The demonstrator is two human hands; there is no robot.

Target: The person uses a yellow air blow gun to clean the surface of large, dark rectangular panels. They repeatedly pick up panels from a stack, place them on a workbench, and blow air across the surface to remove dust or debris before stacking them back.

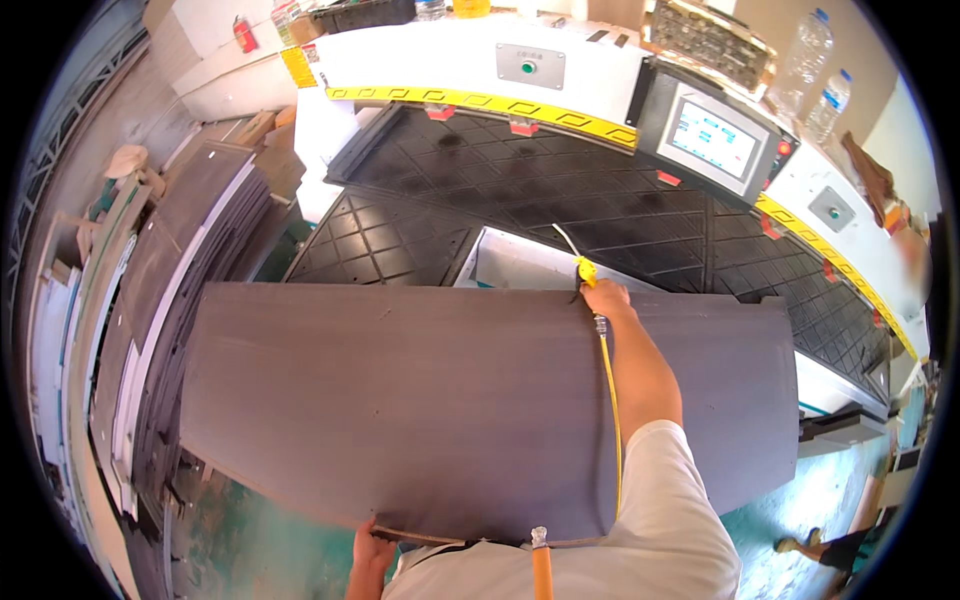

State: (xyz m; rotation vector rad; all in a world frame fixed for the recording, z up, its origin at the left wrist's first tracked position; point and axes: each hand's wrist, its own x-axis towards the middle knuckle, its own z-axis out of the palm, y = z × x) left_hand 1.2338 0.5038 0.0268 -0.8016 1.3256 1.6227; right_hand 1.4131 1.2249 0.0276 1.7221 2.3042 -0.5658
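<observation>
A large dark grey-brown board (400, 390) lies flat in front of me, its near edge against my body. My left hand (372, 548) is closed on that near edge, with the thumb showing on top. Over the far edge, right of the middle, my right hand (606, 298) is wrapped round a yellow air blow gun (586, 270). The gun's thin pale nozzle points away, toward the machine. From its metal fitting a yellow air hose (612, 420) runs back across the board to me. An orange hose end (541, 565) with a metal fitting shows at my chest.
Beyond the board stands a white machine with a black ribbed bed (500, 180), a yellow-striped beam (480, 103) and a touch screen (710, 135). Stacked panels (150, 330) stand at the left. Plastic bottles (803, 60) rest on the machine. Another person's leg (830, 550) shows at lower right.
</observation>
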